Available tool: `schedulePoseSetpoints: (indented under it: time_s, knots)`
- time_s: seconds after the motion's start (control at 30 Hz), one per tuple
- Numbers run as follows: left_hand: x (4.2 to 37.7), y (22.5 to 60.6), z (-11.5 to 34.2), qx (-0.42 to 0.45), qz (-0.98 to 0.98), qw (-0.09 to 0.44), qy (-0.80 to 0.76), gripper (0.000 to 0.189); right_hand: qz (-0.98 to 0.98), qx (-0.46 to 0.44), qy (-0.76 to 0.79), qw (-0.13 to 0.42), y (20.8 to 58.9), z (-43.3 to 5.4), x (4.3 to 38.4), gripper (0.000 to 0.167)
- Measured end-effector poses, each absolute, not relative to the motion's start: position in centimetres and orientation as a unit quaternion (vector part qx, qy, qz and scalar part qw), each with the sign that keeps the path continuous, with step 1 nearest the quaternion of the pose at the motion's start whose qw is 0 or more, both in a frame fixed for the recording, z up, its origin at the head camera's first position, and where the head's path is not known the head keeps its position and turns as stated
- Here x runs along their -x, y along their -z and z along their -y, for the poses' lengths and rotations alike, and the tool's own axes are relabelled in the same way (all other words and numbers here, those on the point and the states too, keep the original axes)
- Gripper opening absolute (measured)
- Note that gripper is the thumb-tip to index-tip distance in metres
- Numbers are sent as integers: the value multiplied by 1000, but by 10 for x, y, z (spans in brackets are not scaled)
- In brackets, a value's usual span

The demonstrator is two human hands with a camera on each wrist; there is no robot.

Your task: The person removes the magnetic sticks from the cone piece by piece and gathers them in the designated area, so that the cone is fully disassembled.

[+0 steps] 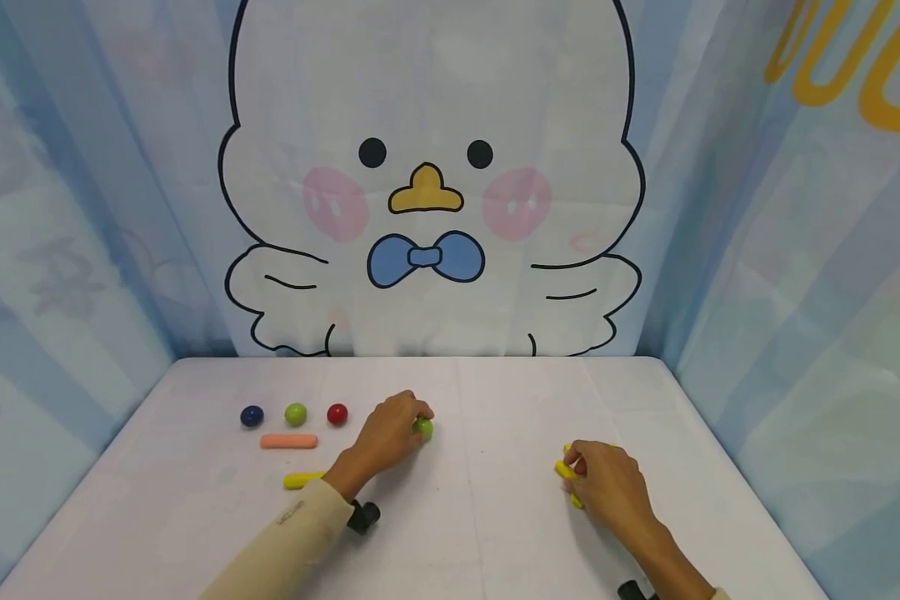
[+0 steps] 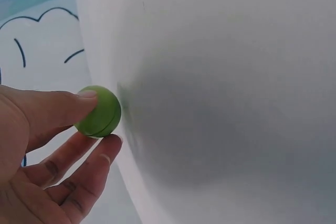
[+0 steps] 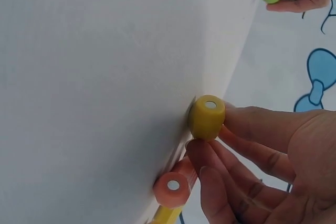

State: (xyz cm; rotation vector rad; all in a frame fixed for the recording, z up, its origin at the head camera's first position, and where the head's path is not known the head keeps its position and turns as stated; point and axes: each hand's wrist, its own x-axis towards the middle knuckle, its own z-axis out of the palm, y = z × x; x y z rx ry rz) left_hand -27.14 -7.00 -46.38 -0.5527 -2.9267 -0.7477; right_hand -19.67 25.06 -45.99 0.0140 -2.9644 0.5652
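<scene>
My left hand [image 1: 392, 429] holds a green ball [image 2: 101, 113] between thumb and fingertips, low over the white table, right of the row of balls. Whether the ball touches the table is unclear. On the right side, my right hand [image 1: 613, 487] pinches a yellow stick [image 3: 206, 118] with a silvery disc in its end. Just beside those fingers lies a salmon stick [image 3: 172, 189], also with a silvery disc. Part of another yellow stick [image 3: 167, 215] shows past it. The right hand hides much of this group in the head view.
At the left, a dark blue ball [image 1: 252, 417], a second green ball [image 1: 296, 414] and a red ball [image 1: 337, 414] form a row. Below them lie an orange stick [image 1: 288, 441] and a yellow stick [image 1: 302, 480], partly behind the left forearm. Printed curtains surround the table [image 1: 457, 542].
</scene>
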Motion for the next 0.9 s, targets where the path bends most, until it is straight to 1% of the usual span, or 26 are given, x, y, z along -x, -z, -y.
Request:
schedulePoseSetpoints:
  time_s: [0.27,0.47,0.9]
  knots:
    - [276,457,104,137,958,38,247,31,980,-3,-188,61,459,-250,197,28]
    - [282,459,126,125,963,45,236,30,980,-9,-191,61,459,-250,197,28]
    - [290,462,134,121,970,56,202,30,980,2,-191,49,461,-250,198,28]
